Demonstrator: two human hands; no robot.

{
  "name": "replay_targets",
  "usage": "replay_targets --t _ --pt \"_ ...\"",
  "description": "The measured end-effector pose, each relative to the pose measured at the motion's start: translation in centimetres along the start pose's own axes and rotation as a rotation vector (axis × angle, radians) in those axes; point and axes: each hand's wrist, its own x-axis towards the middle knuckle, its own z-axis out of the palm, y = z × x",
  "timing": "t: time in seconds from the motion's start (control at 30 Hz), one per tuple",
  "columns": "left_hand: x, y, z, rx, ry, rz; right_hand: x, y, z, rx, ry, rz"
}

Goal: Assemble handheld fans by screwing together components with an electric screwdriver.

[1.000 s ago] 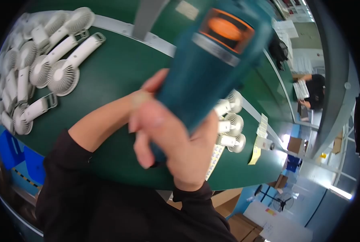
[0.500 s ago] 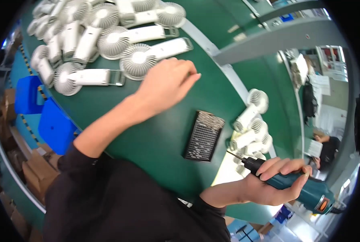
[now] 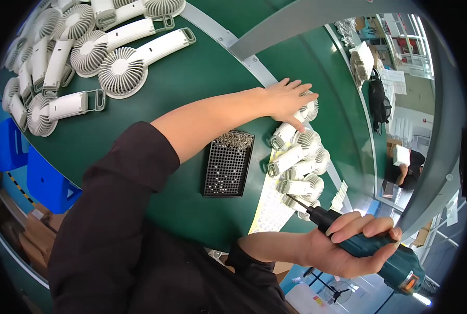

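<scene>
My left hand [image 3: 287, 102] reaches across to the right side of the bench, fingers spread over the head of a white handheld fan [image 3: 310, 111]. Whether it touches that fan I cannot tell. Several more white fans [image 3: 308, 144] lie in a cluster just below. My right hand [image 3: 348, 248] is wrapped round a dark teal electric screwdriver [image 3: 401, 267], its thin bit pointing up and left beside the lowest fans. Between my arms sits a black perforated tray [image 3: 224, 161] with small screws [image 3: 235, 139] heaped at its far end.
A large pile of white fans [image 3: 122, 70] covers the green bench [image 3: 183, 83] at the far left. A grey metal post [image 3: 259, 36] rises from the bench's metal strip. Blue bins [image 3: 47, 180] stand beyond the left edge. A person [image 3: 408, 170] sits at the far right.
My left hand has moved right from the large fan pile to the smaller cluster, and its fingers have spread. The view has shifted right. The screwdriver stays in my right hand.
</scene>
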Motion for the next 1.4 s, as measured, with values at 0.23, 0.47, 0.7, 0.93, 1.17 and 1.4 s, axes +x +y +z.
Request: replay_targets --t 0.23,0.47,0.7,0.93,1.17,1.4 --pt "-1.3 1.5 0.1 0.033 0.016 -0.023 0.0 0.2 -0.9 0.106 -0.08 0.033" --pt "-3.3 3.6 -1.4 -0.067 0.04 0.066 -0.6 0.5 1.6 -0.113 0.042 -0.032" --pt "-10.6 4.1 -13.0 0.389 0.253 -0.238 -0.9 0.4 0.2 -0.102 0.038 -0.001" --pt "-19.9 1.7 -17.8 1.062 0.206 -0.386 -1.9 2.1 2.4 0.041 -0.063 0.14" --pt "-23.0 6.1 -14.0 0.621 0.198 -0.432 -6.0 5.5 3.5 -0.194 0.011 0.182" --pt "-24.1 6.4 -13.0 0.397 0.436 -0.55 -8.6 7.3 2.7 -0.202 0.021 0.058"
